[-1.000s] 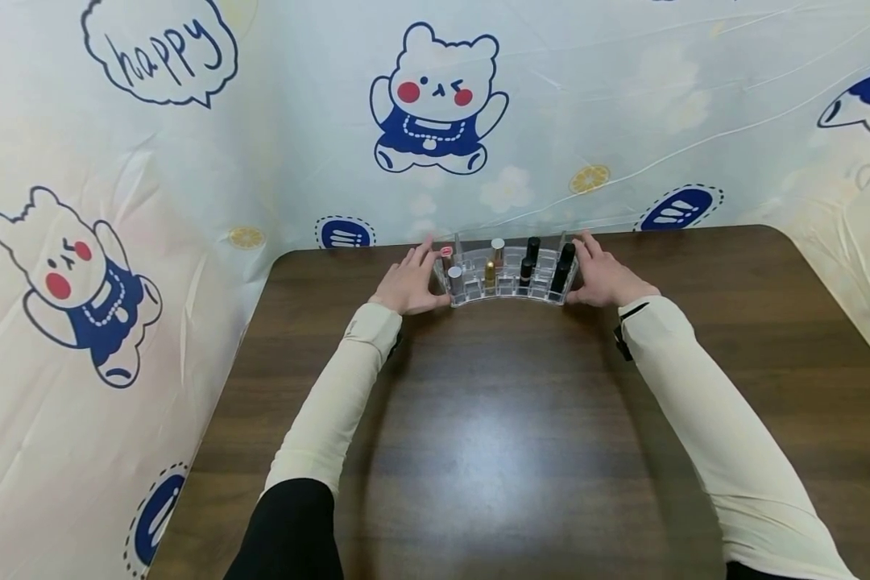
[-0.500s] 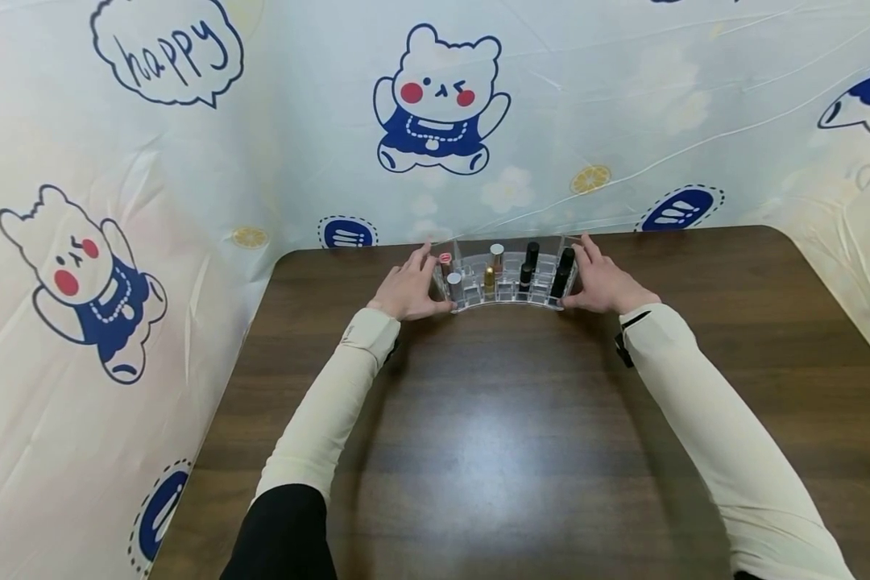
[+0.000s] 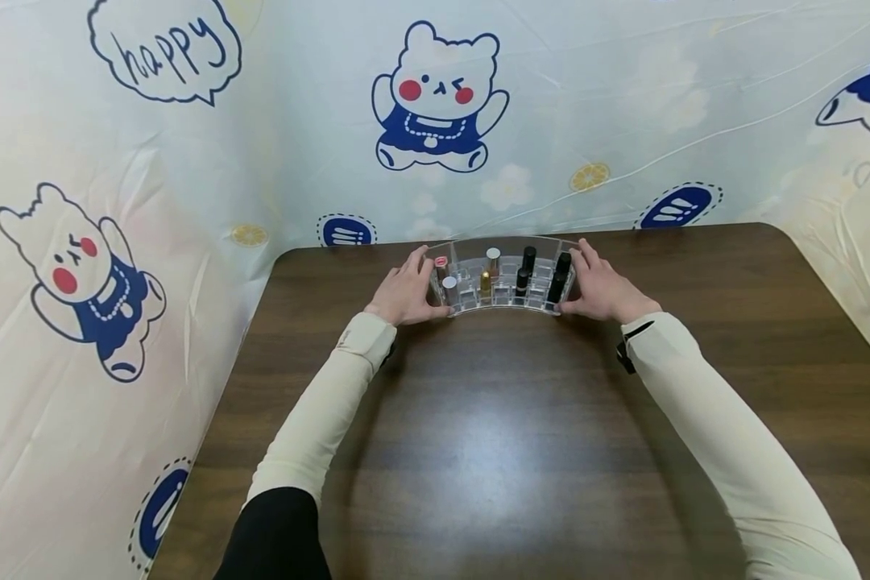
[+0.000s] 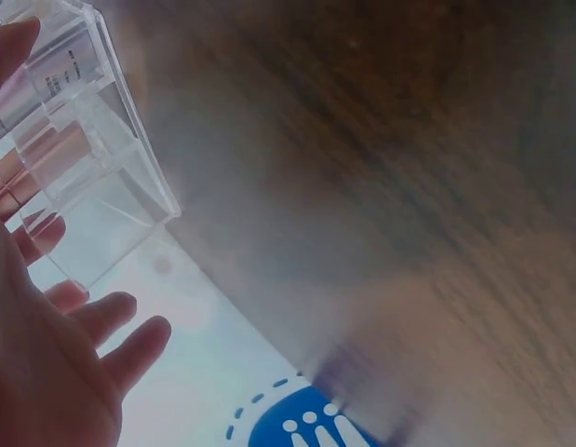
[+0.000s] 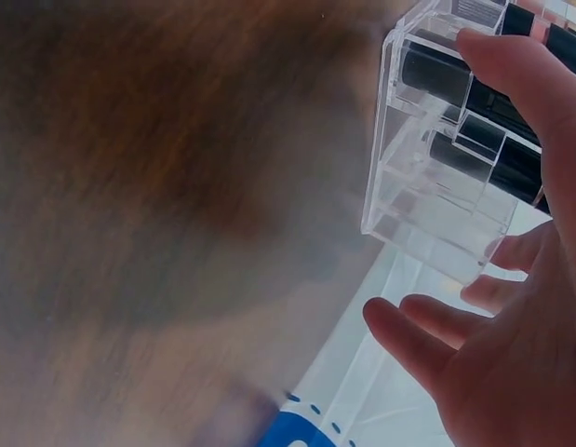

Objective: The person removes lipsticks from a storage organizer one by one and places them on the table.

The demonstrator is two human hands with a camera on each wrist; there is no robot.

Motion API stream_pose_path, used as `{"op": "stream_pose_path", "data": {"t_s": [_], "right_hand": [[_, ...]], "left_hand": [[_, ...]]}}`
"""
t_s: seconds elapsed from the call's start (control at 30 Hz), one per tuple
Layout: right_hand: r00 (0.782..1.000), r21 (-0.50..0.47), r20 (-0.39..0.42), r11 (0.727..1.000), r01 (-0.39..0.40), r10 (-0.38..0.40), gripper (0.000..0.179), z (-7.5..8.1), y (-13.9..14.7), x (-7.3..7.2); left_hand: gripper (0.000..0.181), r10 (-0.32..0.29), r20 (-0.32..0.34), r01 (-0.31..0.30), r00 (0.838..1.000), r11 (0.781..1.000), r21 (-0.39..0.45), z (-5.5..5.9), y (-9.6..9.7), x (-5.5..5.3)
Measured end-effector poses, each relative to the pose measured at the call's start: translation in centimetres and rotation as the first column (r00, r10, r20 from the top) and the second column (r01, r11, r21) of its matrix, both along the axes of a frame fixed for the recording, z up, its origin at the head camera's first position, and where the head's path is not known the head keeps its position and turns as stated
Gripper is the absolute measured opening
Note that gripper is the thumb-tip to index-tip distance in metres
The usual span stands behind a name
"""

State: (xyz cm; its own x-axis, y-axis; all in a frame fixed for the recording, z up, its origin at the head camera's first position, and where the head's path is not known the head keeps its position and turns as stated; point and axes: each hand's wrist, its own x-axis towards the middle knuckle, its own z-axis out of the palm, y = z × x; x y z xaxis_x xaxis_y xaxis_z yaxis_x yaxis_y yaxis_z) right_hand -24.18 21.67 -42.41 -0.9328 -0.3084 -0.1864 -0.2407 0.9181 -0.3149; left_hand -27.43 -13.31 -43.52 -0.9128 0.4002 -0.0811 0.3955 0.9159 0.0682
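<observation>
A clear, curved lipstick organizer (image 3: 471, 298) stands near the back of the table. My left hand (image 3: 402, 294) holds its left end, thumb at the front corner and fingers round the side. At the opposite end my right hand (image 3: 607, 290) grips it the same way. Several lipsticks sit upright in the slots: black ones (image 3: 558, 282) at the right, a gold one (image 3: 486, 281) in the middle, a silver-capped one (image 3: 450, 287) at the left. In the right wrist view, the thumb presses the organizer's front (image 5: 436, 205), and some fingers extend past its clear wall.
The brown wooden table (image 3: 493, 435) stretches from the organizer toward me. Behind it hangs a pale cloth (image 3: 587, 97) printed with cartoon bears, which also covers the left and right sides.
Both hands have drawn the organizer slightly toward me and a little left, away from the back cloth. More of its clear back panel shows, and the lipsticks have shifted with it.
</observation>
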Motion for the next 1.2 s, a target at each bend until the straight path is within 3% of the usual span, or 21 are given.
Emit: {"op": "stream_pose_path", "data": {"t_s": [0.7, 1.2], "right_hand": [[0.997, -0.002, -0.066, 0.999, -0.046, 0.046, 0.102, -0.5, -0.4, 2.3], [0.996, -0.024, -0.076, 0.998, -0.050, 0.048, 0.102, -0.2, -0.9, 4.5]], "left_hand": [[0.098, -0.058, -0.006, 0.058, 0.998, 0.998, -0.020, -0.1, -1.3, 2.9], [0.095, -0.040, -0.017, 0.039, 0.999, 0.999, -0.013, 0.2, -1.5, 5.0]]}}
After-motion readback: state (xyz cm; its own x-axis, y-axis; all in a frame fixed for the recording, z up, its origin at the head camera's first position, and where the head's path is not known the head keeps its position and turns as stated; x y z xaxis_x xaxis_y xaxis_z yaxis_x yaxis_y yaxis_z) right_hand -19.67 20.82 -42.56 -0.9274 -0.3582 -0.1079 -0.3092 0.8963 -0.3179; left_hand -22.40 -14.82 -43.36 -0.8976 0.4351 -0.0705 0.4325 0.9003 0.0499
